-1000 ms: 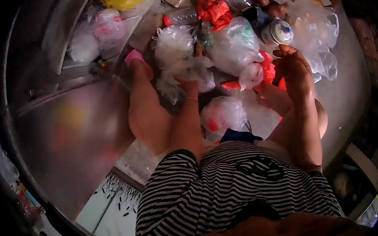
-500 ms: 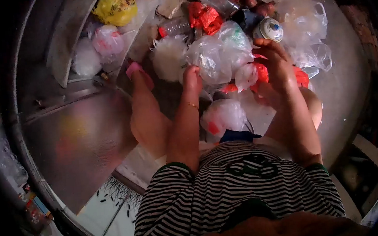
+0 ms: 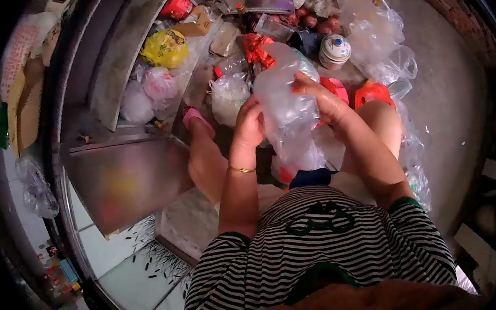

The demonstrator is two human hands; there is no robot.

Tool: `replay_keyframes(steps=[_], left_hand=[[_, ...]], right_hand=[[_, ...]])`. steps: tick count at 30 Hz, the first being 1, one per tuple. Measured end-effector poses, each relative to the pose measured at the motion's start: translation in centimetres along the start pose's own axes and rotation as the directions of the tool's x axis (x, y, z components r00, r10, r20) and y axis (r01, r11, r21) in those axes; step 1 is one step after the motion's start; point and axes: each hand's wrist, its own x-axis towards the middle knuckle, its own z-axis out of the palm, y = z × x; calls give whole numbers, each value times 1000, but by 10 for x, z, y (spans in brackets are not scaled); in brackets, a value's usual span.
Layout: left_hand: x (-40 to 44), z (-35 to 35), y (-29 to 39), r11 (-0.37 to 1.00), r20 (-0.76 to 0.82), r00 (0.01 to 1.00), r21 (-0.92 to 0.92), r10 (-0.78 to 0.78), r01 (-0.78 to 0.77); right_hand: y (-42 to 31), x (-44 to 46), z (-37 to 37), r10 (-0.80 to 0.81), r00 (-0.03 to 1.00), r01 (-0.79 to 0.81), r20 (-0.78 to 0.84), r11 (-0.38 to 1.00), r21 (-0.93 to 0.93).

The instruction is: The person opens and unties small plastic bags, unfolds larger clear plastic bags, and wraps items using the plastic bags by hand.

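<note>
A translucent white plastic bag is lifted between my two hands, above my lap. On its left side my left hand is closed on it, a thin gold bracelet at the wrist. My right hand grips the bag's upper right edge with bent fingers. Below it lies another whitish bag with something red showing through. Just left of the held bag sits a knotted white bag. A red bag is by my right knee. What the held bag contains, if anything, cannot be made out.
A white lidded jar, several red onions, a clear plastic bottle and clear bags lie ahead. An open cabinet door juts out at left. A yellow bag and pink bag rest inside the cabinet.
The translucent bag has come up from the pile into my hands. Both hands, apart before, have closed on it. The view has shifted, showing more of the cabinet at left.
</note>
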Motion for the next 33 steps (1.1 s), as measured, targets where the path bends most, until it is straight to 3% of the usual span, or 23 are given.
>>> replay_keyframes(steps=[1,5,6,9,10,13,14,17,18,20,21,23,25,26,29,30,31,33], left_hand=[[-1,1,-1,990,-5,1000,141,23,-22],[-12,10,-6,966,52,971,125,-234,226],[-22,29,1,927,-30,950,207,-312,311],[-11,-21,-44,949,74,962,197,-264,246],[-13,14,-29,894,-201,935,291,-291,340],[-22,31,-11,979,-257,966,193,-20,71],[-19,16,-6,991,-96,995,127,-21,33],[-27,31,4,957,48,979,205,197,-203],[-28,36,4,955,12,984,239,176,-173],[-36,71,14,857,131,975,466,180,-221],[-38,85,13,786,190,967,565,171,-250],[-31,82,5,721,59,965,653,257,-232],[-18,76,6,562,0,950,806,312,-184],[-14,75,2,725,-28,906,609,423,-320],[-21,71,29,911,-179,947,370,265,-185],[-22,63,36,849,-182,923,483,339,-216],[-30,64,45,877,-123,939,413,322,-247],[-31,59,56,875,-149,946,443,287,-195]], right_hand=[[3,-3,0,-16,999,13,46,997,75],[44,9,-31,-167,977,180,134,980,-84],[32,-1,-17,-102,994,101,47,995,24],[15,-15,-3,0,971,-36,-240,989,-146],[17,-14,-6,-199,931,79,-306,928,-363],[8,-15,-26,-458,821,52,-341,654,-755],[15,-9,-36,-548,766,138,-335,650,-747],[8,-13,-37,-521,756,54,-396,653,-756],[10,-10,-39,-497,780,37,-380,643,-765],[19,-6,-44,-444,825,1,-349,618,-786],[16,-10,-36,-383,844,34,-375,737,-675],[3,-23,-15,-252,883,80,-396,913,-401],[-4,-28,-15,-142,932,55,-334,965,-258],[-7,-28,-18,-91,951,36,-296,982,-187],[-1,-19,-37,-124,930,118,-345,992,-40],[-6,-24,-38,-88,928,112,-363,993,47],[-11,-29,-36,-71,934,121,-351,985,122],[-19,-37,-31,-44,946,136,-322,954,267]])
